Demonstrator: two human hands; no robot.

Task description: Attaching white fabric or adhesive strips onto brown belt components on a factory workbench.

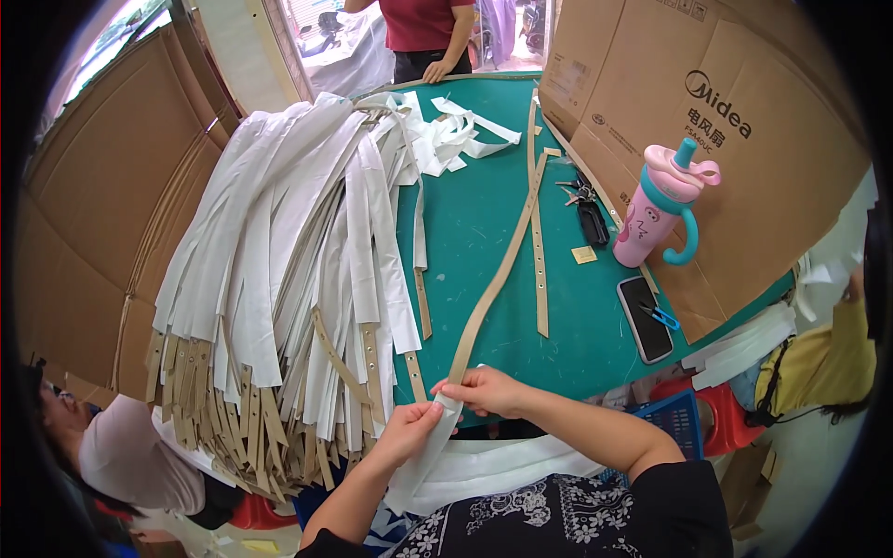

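A long tan belt (498, 279) runs from the far side of the green table toward me. Its near end goes into a white sleeve (430, 458) of thin material. My left hand (411, 433) pinches the sleeve near its mouth, the thumb on top. Close beside it, my right hand (486, 391) is closed on the belt where it meets the sleeve. Another tan belt with a row of holes (539, 270) lies under the held one. To the left is a big heap of belts in white sleeves (270, 223), their tan holed ends hanging toward me.
On the green table (465, 232) are loose white strips (446, 139), keys (579, 191), a phone (642, 321), blue thread snips (662, 318) and a pink tumbler (656, 205). Cardboard (688, 121) stands at right. One person (428, 28) stands opposite; others sit at left and right.
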